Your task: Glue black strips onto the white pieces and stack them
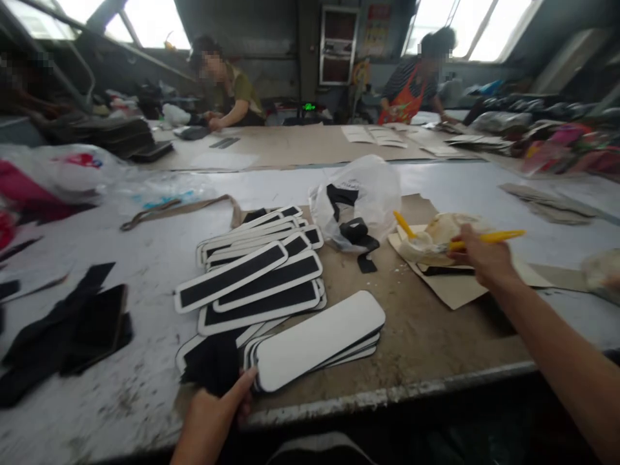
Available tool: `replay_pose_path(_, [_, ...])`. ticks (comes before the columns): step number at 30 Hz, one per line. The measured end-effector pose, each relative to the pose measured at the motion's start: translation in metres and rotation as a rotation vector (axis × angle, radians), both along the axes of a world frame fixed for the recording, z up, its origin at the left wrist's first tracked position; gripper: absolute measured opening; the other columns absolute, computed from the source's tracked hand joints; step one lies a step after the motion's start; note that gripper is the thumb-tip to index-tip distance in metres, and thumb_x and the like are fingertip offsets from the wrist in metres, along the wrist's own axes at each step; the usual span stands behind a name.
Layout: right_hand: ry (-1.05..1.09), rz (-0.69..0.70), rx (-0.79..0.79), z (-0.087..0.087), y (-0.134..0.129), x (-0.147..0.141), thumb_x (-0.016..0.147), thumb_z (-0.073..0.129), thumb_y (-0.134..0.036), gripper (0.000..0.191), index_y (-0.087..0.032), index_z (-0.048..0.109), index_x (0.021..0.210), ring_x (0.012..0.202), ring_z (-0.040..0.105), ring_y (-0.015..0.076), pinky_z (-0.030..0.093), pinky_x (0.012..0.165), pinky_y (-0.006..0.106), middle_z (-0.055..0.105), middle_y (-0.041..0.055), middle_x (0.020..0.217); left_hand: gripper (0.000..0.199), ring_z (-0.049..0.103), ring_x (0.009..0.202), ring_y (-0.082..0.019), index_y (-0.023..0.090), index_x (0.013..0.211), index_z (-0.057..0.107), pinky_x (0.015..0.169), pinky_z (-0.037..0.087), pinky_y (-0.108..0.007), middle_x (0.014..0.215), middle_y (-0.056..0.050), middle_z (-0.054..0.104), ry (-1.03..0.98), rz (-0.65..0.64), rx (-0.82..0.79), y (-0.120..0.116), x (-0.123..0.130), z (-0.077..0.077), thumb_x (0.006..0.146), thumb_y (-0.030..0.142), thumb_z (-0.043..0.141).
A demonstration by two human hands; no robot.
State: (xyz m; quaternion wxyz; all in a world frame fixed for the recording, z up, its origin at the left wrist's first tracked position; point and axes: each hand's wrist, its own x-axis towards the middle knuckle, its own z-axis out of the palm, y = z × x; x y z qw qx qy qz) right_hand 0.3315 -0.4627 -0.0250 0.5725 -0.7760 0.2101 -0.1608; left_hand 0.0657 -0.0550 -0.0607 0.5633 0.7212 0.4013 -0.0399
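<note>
My right hand is closed around a yellow-handled brush, its head at the rim of a pale, glue-smeared tub. A second yellow handle leans out of that tub. At the table's front edge, my left hand pinches the left end of a stack of white rounded strips, thumb on the edge; its other fingers are partly hidden. Black fabric lies against this hand. Behind are many white-edged strips with black centres, piled and overlapping.
A clear plastic bag with black strips stands mid-table. A phone lies on black cloth at left. A fabric strap and plastic bags lie behind. Two people work across the table. Cardboard covers the front.
</note>
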Motion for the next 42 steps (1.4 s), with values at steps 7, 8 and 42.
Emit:
replay_pose_path(7, [0.042, 0.360, 0.233, -0.003, 0.079, -0.102, 0.076, 0.066, -0.060, 0.035, -0.025, 0.063, 0.072, 0.070, 0.059, 0.0170, 0.058, 0.065, 0.035, 0.060, 0.0094, 0.094, 0.041, 0.052, 0.043, -0.014, 0.011, 0.083, 0.062, 0.042, 0.040, -0.023, 0.050, 0.000, 0.059, -0.109, 0.086, -0.139, 0.005, 0.003, -0.012, 0.062, 0.044, 0.073])
replay_pose_path(8, [0.061, 0.443, 0.256, -0.005, 0.103, -0.121, 0.074, 0.067, -0.061, 0.037, -0.024, 0.065, 0.073, 0.070, 0.060, 0.0174, 0.058, 0.066, 0.034, 0.061, 0.0078, 0.090, 0.039, 0.052, 0.044, -0.014, 0.011, 0.084, 0.061, 0.043, 0.041, -0.023, 0.051, 0.000, 0.059, -0.116, 0.086, -0.127, 0.005, 0.002, -0.012, 0.064, 0.043, 0.071])
replay_pose_path(42, [-0.093, 0.690, -0.423, -0.018, 0.179, -0.159, 0.091, 0.052, -0.044, 0.033, -0.019, 0.059, 0.070, 0.070, 0.053, 0.0150, 0.042, 0.068, 0.029, 0.053, 0.0008, 0.074, 0.026, 0.058, 0.044, -0.025, 0.017, 0.063, 0.058, 0.051, 0.041, -0.033, 0.042, -0.002, 0.057, 0.093, -0.143, -0.024, 0.015, 0.009, -0.022, 0.069, 0.040, 0.068])
